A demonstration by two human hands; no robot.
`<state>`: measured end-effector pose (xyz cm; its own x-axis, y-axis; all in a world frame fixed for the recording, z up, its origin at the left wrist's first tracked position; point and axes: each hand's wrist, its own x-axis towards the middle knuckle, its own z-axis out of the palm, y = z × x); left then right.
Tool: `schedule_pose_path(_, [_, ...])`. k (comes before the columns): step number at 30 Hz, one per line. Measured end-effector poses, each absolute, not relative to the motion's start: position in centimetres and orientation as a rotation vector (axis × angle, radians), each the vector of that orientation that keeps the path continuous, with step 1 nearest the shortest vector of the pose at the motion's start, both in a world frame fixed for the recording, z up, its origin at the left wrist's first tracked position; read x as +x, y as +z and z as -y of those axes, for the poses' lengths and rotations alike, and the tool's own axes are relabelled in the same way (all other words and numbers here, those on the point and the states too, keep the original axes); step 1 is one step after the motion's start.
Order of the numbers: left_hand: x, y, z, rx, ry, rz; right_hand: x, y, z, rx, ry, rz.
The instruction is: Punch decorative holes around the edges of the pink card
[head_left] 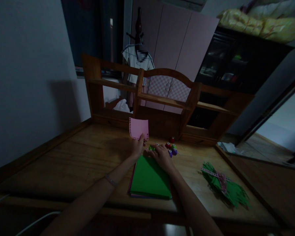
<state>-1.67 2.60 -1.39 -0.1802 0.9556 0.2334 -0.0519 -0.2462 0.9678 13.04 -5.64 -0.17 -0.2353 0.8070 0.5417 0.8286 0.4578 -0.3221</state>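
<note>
My left hand [138, 146] pinches a square of pink paper [139, 128] by its lower edge and holds it upright above the table. Small punched holes run along the paper's left and bottom edges. Just beyond a stack of coloured sheets, green on top [149, 178], my right hand [161, 154] is curled round what looks like a small green craft punch [151, 148]; the fingers hide part of it. Right beside that hand sit several similar punches in red [167, 145], green and purple [174, 151], with white round tops. My right wrist lies over the stack's right side.
A bundle of shredded green paper [226, 186] with pink punched strips [221, 180] lies on the right of the wooden table [88, 157]. Wooden shelving [166, 98] rises along the back edge. A white cable [39, 221] hangs at the front left.
</note>
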Motion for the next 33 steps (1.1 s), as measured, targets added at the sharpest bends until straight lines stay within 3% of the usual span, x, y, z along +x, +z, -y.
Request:
schedule_pose_path(12, [-1.5,-0.9,-2.0,1.262,1.524,-1.154,13.5,-0.8,5.1,-1.343,-0.078,1.985])
schedule_pose_path(19, [-1.4,-1.0,-1.5,1.294,1.432,-1.161,16.9,0.9,5.2,-1.398,-0.33,1.559])
schedule_pose_path(27, [-1.2,-0.9,-1.3,1.411,1.407,-1.223,22.4,-3.5,2.9,-1.784,-0.407,1.313])
schedule_pose_path(33, [-1.2,-0.3,-0.6,1.437,1.413,-1.225,21.8,-4.2,2.3,-1.801,-0.309,1.396])
